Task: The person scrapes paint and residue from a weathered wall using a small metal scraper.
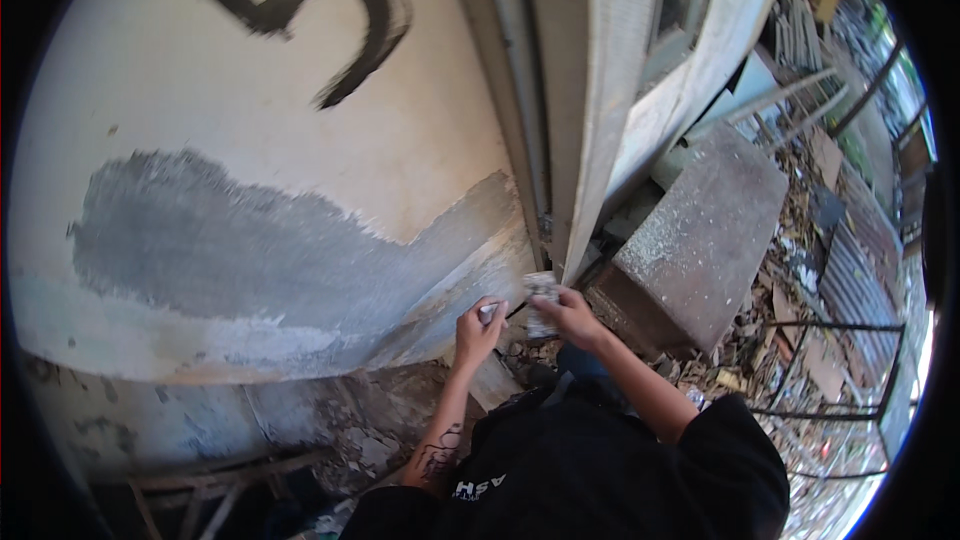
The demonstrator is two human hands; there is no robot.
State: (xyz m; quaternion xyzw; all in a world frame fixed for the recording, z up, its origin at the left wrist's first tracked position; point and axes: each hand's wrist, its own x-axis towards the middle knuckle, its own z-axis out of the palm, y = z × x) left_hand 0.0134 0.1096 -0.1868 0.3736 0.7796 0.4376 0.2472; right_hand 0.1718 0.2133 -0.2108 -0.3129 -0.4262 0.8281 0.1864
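Observation:
My left hand [476, 336] is closed beside the lower part of a pale wall [420, 70]. A small whitish object [488, 313] shows between its fingers, too small to name. Just right of it, my right hand [574, 320] grips a mottled grey-white flat piece [541, 287], blurred, its kind unclear. This piece stretches above and below the fingers, in front of the foot of a door frame [552, 140]. The two hands are close together but apart. A rough grey patch [250, 240] spreads across the wall to the left, below a thick black painted mark [375, 30].
A dusty brown box-like block [705, 230] lies on the right, close to my right forearm. Beyond it are scattered rubble, corrugated sheets [860, 270] and a thin dark metal frame [840, 414]. Broken debris [370, 445] and a wooden frame [215, 480] lie at lower left.

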